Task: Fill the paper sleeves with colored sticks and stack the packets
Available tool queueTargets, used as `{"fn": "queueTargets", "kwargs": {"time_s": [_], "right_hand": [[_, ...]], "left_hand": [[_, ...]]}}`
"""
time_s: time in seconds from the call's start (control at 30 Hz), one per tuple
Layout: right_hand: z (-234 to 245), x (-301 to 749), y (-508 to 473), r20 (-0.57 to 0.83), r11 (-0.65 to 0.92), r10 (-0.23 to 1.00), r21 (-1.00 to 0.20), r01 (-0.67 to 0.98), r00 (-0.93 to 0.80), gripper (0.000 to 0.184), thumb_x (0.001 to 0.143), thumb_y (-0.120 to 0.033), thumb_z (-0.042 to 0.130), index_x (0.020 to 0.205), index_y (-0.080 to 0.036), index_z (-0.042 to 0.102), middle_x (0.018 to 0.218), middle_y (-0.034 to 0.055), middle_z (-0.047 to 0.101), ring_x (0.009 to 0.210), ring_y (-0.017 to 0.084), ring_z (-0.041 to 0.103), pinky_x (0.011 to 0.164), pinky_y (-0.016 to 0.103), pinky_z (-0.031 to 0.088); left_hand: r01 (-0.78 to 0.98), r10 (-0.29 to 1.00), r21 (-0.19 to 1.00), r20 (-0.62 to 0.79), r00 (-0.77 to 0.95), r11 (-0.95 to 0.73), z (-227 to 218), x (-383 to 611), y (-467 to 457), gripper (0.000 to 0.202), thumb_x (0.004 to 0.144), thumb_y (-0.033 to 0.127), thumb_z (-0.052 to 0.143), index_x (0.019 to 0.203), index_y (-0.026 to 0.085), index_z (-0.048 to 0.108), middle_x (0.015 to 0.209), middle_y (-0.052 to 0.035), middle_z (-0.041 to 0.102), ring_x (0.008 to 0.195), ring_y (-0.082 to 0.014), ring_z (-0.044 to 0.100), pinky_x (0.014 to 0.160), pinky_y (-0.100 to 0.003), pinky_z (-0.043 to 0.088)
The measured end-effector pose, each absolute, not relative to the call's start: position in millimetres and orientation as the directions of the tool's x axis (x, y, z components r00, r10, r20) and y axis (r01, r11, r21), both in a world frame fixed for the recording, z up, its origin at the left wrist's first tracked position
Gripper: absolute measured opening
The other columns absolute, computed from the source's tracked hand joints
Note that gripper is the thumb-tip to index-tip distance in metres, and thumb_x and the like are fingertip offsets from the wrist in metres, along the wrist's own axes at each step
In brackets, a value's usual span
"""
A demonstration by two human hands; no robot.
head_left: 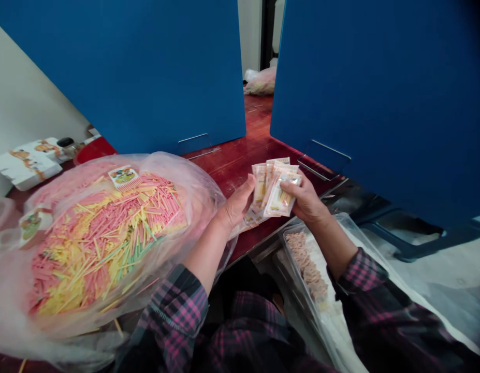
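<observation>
Several small clear packets (283, 199) with white and orange print are fanned out between my two hands over the red table. Yellowish sticks show through the front one. My right hand (310, 199) is closed on the front packets, its thumb pressed across the top one. On the other side, my left hand (238, 203) grips the packets at the left of the fan, its thumb up and its other fingers mostly hidden. Beneath the hands, more printed packets lie at the table edge, partly covered.
A large clear plastic bag (203, 189) full of pink, yellow and green sticks (107, 233) spreads over the left. Blue panels (165, 67) on wire stands rise behind. Below my right arm stands a clear plastic bin (343, 220) holding rows of packets (306, 264). White boxes (28, 166) sit far left.
</observation>
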State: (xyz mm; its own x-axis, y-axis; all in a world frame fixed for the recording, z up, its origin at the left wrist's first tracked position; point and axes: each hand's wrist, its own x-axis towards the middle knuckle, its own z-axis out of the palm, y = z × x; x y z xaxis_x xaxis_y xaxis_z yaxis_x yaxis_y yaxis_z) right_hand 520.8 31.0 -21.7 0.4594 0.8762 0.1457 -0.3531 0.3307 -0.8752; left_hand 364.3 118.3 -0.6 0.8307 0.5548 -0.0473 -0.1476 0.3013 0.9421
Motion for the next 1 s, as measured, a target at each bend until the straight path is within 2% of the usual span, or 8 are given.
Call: {"fn": "queueTargets", "kwargs": {"time_s": [0.13, 0.23, 0.4, 0.5, 0.6, 0.8, 0.9, 1.0], "right_hand": [[-9, 527, 30, 0.314, 0.383, 0.851, -0.919, -0.088, 0.421, 0.074, 0.061, -0.038, 0.094, 0.127, -0.028, 0.061, 0.123, 0.0046, 0.073, 0.112, 0.026, 0.07, 0.104, 0.045, 0.055], [-13, 536, 29, 0.415, 0.394, 0.852, -0.91, 0.132, 0.32, 0.092, 0.057, -0.036, 0.096, 0.14, -0.026, 0.057, 0.142, 0.0084, 0.063, 0.133, 0.031, 0.059, 0.119, 0.047, 0.041], [-50, 552, 27, 0.202, 0.171, 0.952, -0.974, 0.148, 0.229, 0.116, 0.044, -0.037, 0.1, 0.149, -0.023, 0.052, 0.148, 0.0135, 0.058, 0.139, 0.037, 0.053, 0.122, 0.053, 0.035], [-64, 557, 24, 0.184, 0.151, 0.954, -0.977, 0.151, 0.235, 0.12, 0.045, -0.036, 0.1, 0.152, -0.024, 0.047, 0.155, 0.0139, 0.051, 0.145, 0.036, 0.046, 0.124, 0.053, 0.032], [-66, 553, 25, 0.189, 0.155, 0.943, -0.978, 0.14, 0.275, 0.114, 0.05, -0.038, 0.099, 0.152, -0.025, 0.048, 0.151, 0.0122, 0.055, 0.142, 0.035, 0.05, 0.123, 0.052, 0.033], [-66, 544, 29, 0.228, 0.219, 0.894, -0.973, 0.068, 0.386, 0.104, 0.059, -0.05, 0.093, 0.15, -0.024, 0.049, 0.145, 0.011, 0.06, 0.136, 0.033, 0.055, 0.121, 0.049, 0.037], [-66, 540, 29, 0.198, 0.235, 0.894, -0.971, -0.045, 0.402, 0.081, 0.073, -0.06, 0.08, 0.143, -0.027, 0.055, 0.144, 0.0073, 0.062, 0.134, 0.029, 0.057, 0.118, 0.047, 0.041], [-59, 526, 33, 0.156, 0.274, 0.81, -0.953, -0.13, 0.566, 0.059, 0.086, -0.07, 0.06, 0.125, -0.027, 0.067, 0.128, 0.0055, 0.071, 0.118, 0.026, 0.066, 0.108, 0.043, 0.051]], "left_hand": [[-0.059, 0.492, 0.996, 0.02, 0.87, 0.063, 14, 359, 114, 0.104, 0.066, 0.05, 0.091, 0.151, 0.024, 0.039, 0.15, -0.0155, 0.054, 0.141, -0.0381, 0.048, 0.12, -0.057, 0.034], [-0.011, 0.564, 0.976, 0.135, 0.815, -0.218, 6, 364, 115, 0.117, 0.064, 0.033, 0.094, 0.158, 0.027, 0.025, 0.156, -0.0135, 0.046, 0.144, -0.0335, 0.045, 0.124, -0.054, 0.029], [0.209, 0.61, 0.919, 0.042, 0.792, -0.335, -38, 383, 119, 0.108, 0.065, 0.03, 0.09, 0.156, 0.021, 0.033, 0.147, -0.0163, 0.057, 0.131, -0.033, 0.058, 0.117, -0.049, 0.041], [0.235, 0.618, 0.921, 0.007, 0.786, -0.31, -54, 388, 121, 0.113, 0.064, 0.034, 0.09, 0.158, 0.019, 0.029, 0.148, -0.0179, 0.056, 0.132, -0.0332, 0.058, 0.116, -0.048, 0.042], [0.183, 0.585, 0.932, 0.037, 0.81, -0.312, -58, 392, 124, 0.116, 0.065, 0.037, 0.09, 0.159, 0.02, 0.025, 0.151, -0.0182, 0.053, 0.132, -0.031, 0.058, 0.115, -0.045, 0.043], [-0.034, 0.622, 0.987, 0.127, 0.773, -0.159, -54, 403, 125, 0.093, 0.067, 0.039, 0.089, 0.145, 0.019, 0.045, 0.141, -0.0161, 0.062, 0.121, -0.0272, 0.064, 0.107, -0.042, 0.049], [-0.026, 0.664, 0.992, 0.1, 0.741, -0.121, -53, 408, 118, 0.082, 0.067, 0.032, 0.089, 0.138, 0.021, 0.05, 0.135, -0.0122, 0.066, 0.117, -0.0248, 0.066, 0.105, -0.04, 0.051], [0.059, 0.69, 0.991, 0.04, 0.723, -0.119, -55, 413, 112, 0.088, 0.063, 0.026, 0.091, 0.139, 0.021, 0.047, 0.131, -0.0114, 0.068, 0.114, -0.0248, 0.067, 0.101, -0.039, 0.053]]}}
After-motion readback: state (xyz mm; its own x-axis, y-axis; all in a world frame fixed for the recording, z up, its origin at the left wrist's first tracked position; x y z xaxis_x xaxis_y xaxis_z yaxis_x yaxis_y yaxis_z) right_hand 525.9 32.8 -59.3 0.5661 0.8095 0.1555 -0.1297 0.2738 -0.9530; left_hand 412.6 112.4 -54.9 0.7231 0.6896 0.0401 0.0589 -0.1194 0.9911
